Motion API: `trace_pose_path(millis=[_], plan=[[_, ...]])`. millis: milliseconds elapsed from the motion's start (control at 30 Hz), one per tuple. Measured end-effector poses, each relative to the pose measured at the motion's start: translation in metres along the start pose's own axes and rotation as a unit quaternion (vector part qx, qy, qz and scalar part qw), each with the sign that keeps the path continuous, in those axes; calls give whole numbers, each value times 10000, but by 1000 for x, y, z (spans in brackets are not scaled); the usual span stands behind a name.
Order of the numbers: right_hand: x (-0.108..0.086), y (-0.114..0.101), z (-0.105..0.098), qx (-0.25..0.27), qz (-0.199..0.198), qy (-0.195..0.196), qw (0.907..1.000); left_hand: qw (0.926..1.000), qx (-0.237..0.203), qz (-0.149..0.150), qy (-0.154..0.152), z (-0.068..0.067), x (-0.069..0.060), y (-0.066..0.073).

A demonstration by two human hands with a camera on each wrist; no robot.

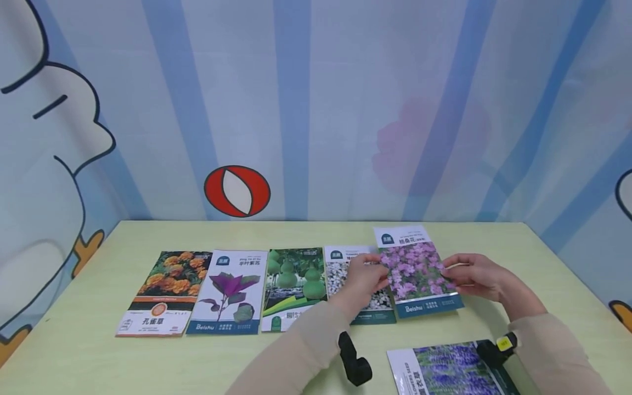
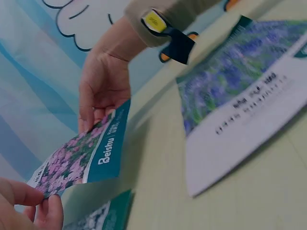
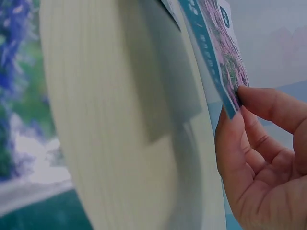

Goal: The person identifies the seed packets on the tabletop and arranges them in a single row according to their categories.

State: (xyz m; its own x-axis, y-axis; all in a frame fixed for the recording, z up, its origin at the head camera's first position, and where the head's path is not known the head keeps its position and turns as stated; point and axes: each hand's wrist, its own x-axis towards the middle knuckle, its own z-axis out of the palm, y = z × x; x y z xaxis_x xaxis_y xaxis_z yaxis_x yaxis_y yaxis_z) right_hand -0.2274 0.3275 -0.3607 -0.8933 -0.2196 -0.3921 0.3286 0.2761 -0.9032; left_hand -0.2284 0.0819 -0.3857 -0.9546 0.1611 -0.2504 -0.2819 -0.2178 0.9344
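A seed packet with pink flowers (image 1: 415, 269) is held a little above the table between both hands. My left hand (image 1: 362, 280) pinches its left edge between thumb and fingers, above the white-flower packet (image 1: 377, 316), which it partly hides. On the opposite edge, my right hand (image 1: 476, 278) pinches the packet too; the right wrist view shows thumb and finger (image 3: 268, 158) at its corner. The left wrist view shows the held packet (image 2: 79, 155) tilted, with its blue-green band towards the table. A packet with purple-blue flowers (image 1: 454, 367) lies sideways nearer me, below the right forearm.
Further left in the row lie an orange marigold packet (image 1: 170, 285), a purple-leaf packet (image 1: 228, 291) and a green gourd packet (image 1: 295, 280). The pale table (image 1: 74, 362) ends at a blue striped cloth backdrop (image 1: 336, 109). Black straps circle both wrists.
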Motion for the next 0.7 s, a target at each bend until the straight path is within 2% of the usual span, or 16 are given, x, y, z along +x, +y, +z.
trace_pose_path(millis=[167, 333, 467, 600, 700], plan=[[1, 1, -1, -216, 67, 122, 9997, 9949, 814, 558, -213, 0, 0, -4], [3, 4, 2, -376, 67, 45, 9993, 9806, 1707, 954, -148, -2, 1, -5], [4, 5, 7, -653, 69, 115, 9978, 9708, 2121, 1101, -182, -3, 0, -3], [5, 6, 10, -922, 141, 259, 9953, 9743, 2042, 939, -154, -3, -2, 0], [5, 6, 10, -1084, 209, 373, 9932, 9818, 1769, 677, -127, -3, -2, 1]])
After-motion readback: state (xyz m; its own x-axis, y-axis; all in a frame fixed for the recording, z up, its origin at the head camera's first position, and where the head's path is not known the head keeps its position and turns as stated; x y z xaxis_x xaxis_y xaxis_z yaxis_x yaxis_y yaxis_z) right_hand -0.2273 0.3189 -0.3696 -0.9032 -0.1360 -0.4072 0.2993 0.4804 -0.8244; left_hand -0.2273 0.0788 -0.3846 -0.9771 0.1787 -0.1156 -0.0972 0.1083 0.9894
